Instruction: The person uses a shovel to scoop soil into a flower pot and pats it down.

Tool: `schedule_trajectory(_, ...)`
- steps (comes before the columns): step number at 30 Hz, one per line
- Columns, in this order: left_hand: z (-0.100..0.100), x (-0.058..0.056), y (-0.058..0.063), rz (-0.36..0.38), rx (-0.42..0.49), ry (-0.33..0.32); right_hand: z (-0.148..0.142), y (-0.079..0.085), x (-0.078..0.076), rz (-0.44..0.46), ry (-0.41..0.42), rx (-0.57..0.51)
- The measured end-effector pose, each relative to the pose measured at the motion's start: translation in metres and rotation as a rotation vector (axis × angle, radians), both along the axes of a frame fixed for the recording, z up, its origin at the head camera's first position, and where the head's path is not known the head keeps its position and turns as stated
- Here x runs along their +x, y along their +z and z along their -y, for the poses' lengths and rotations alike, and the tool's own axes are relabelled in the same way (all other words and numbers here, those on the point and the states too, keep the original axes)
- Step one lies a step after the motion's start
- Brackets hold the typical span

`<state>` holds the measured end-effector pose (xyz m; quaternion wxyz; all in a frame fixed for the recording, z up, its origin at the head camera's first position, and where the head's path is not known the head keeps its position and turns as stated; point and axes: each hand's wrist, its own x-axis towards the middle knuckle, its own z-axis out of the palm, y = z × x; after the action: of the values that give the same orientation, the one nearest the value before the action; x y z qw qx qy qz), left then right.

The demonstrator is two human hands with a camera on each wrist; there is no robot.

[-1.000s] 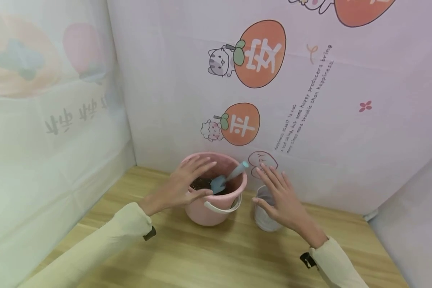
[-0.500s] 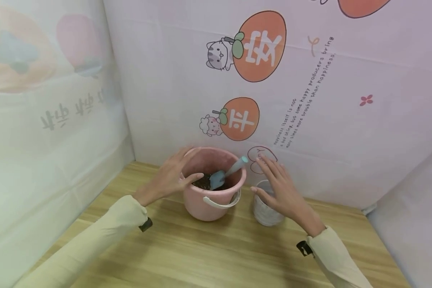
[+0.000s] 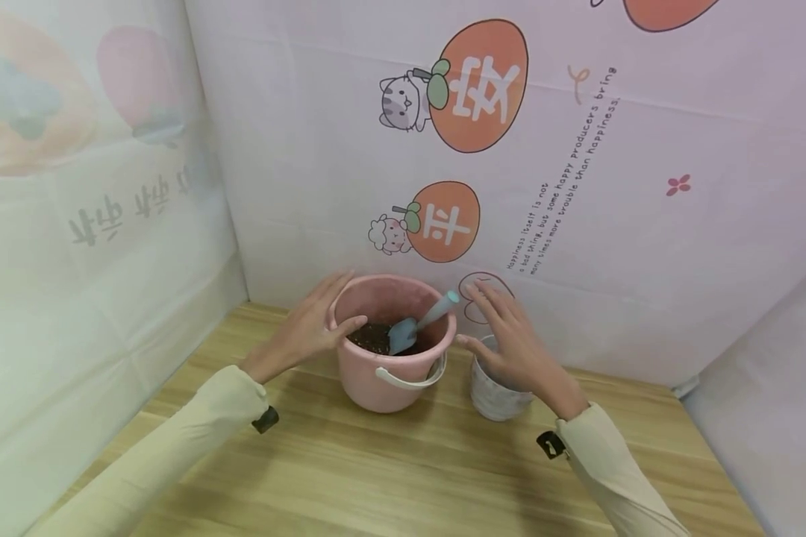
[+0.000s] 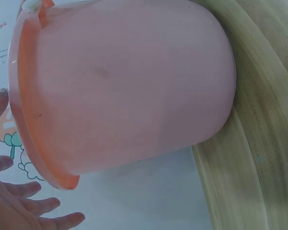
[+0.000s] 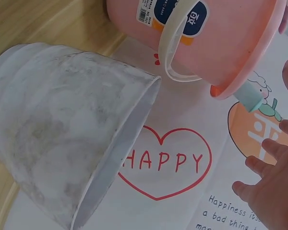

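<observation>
A pink bucket (image 3: 376, 384) stands upright on the table, with dark soil (image 3: 369, 338) inside. Stuck in it is a small blue trowel (image 3: 404, 335), its pale handle leaning out over the right rim. My left hand (image 3: 302, 328) is at the bucket's left rim, fingers spread and thumb over the edge; in the left wrist view the bucket's wall (image 4: 125, 86) fills much of the picture. Over the whitish pot (image 3: 500, 399) on the right, my right hand (image 3: 517, 350) hovers with extended fingers, holding nothing. The right wrist view shows the pot (image 5: 62, 115) below that hand.
The bucket's white handle (image 3: 410, 384) hangs down on its front right side. A printed white cloth (image 3: 578, 224) rises right behind bucket and pot, with another cloth (image 3: 127, 298) along the left. Wood-grain table (image 3: 403, 477) stretches in front.
My left hand has drawn back from over the bucket's opening to its left rim. The right hand has shifted slightly left toward the bucket. Bucket, trowel and pot stay in place.
</observation>
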<state>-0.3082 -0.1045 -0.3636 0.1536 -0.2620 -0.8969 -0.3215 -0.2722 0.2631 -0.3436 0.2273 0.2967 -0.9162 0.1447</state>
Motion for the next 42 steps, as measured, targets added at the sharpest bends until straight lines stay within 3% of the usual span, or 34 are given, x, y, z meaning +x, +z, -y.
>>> schedule_trajectory(11,0.001,-0.003,-0.002,0.065,0.068,0.013,0.009,0.004,-0.010,0.090,-0.001,-0.044)
schedule_trajectory(21,0.003,-0.006,-0.005,0.111,0.087,0.013,0.016,0.008,-0.021,0.264,-0.034,-0.131)
schedule_trajectory(27,0.004,-0.007,-0.006,0.154,0.149,0.023,0.022,0.010,-0.027,0.274,-0.027,-0.142)
schedule_trajectory(34,0.005,-0.011,-0.005,0.273,0.281,-0.022,0.028,0.014,-0.028,0.322,-0.014,-0.158)
schedule_trajectory(42,0.006,-0.015,0.000,0.361,0.387,-0.028,0.034,0.016,-0.033,0.248,0.015,-0.146)
